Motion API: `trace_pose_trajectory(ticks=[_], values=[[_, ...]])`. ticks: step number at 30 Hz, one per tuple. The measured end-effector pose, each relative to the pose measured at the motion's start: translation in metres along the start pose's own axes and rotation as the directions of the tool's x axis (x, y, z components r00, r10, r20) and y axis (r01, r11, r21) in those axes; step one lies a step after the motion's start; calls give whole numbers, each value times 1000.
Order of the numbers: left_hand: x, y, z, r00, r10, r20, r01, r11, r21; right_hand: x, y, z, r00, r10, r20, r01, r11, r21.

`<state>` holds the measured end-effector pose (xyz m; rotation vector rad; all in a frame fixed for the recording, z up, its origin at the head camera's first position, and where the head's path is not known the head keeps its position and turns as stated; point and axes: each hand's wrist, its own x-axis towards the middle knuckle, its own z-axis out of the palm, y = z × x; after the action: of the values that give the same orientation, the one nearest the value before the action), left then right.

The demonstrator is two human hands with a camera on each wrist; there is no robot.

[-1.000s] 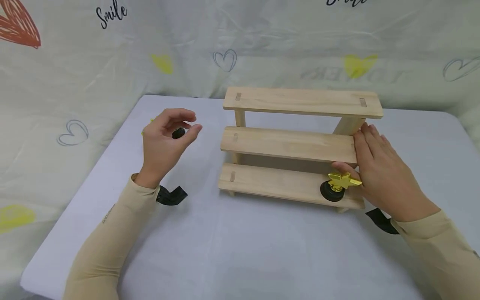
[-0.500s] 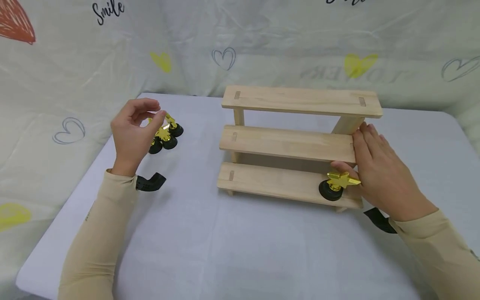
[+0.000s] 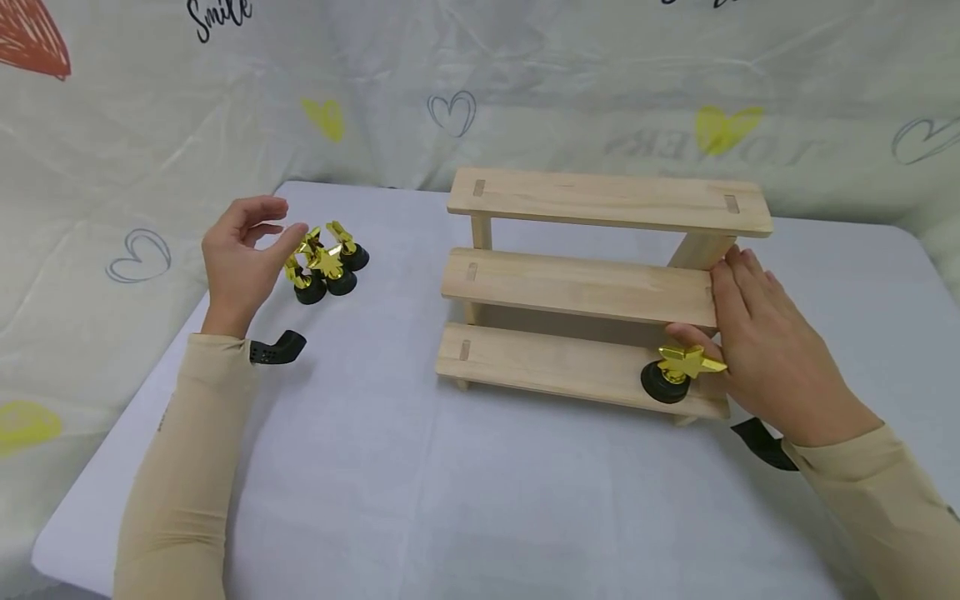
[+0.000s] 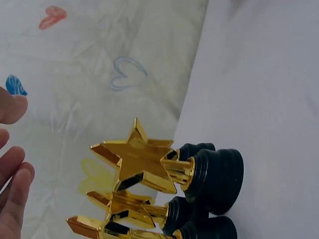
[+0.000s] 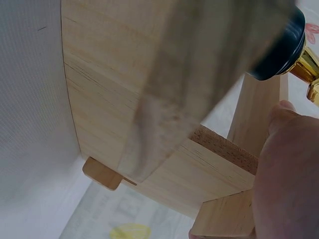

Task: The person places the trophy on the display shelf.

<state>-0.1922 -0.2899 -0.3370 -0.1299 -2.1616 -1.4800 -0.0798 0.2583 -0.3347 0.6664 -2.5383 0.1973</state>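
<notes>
In the head view my left hand (image 3: 243, 258) hovers beside a cluster of gold star trophies (image 3: 327, 263) with black round bases, its thumb and fingers apart and nothing between them. The left wrist view shows one star trophy (image 4: 142, 159) close up, clear of the fingertips (image 4: 15, 107). My right hand (image 3: 780, 350) lies against the right side of a three-tier wooden shelf (image 3: 581, 283), fingers extended along it and thumb on the middle tier's front edge. A single star trophy (image 3: 667, 383) stands on the bottom tier at its right end, next to that hand.
A white-covered table (image 3: 487, 500) carries everything. Behind it hangs a pale sheet (image 3: 562, 75) printed with hearts and lettering. Black wrist mounts (image 3: 277, 348) project from both sleeves.
My left hand has moved left, away from the shelf, to the left side of the trophy cluster, which now shows more fully. My right hand has stayed against the shelf.
</notes>
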Motion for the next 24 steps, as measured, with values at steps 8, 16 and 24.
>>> trace_pose_trajectory(ticks=[8,16,24], values=[[5,-17,-13,987,-154,35,154,988,-10,1,0,0,1000,7,2,-7,1000,1],[4,-25,-25,972,-199,125,186,977,106,1,-1,0,1000,18,18,-19,1000,10],[3,-39,-34,913,-295,280,233,944,235,2,-1,0,999,26,33,-26,999,23]])
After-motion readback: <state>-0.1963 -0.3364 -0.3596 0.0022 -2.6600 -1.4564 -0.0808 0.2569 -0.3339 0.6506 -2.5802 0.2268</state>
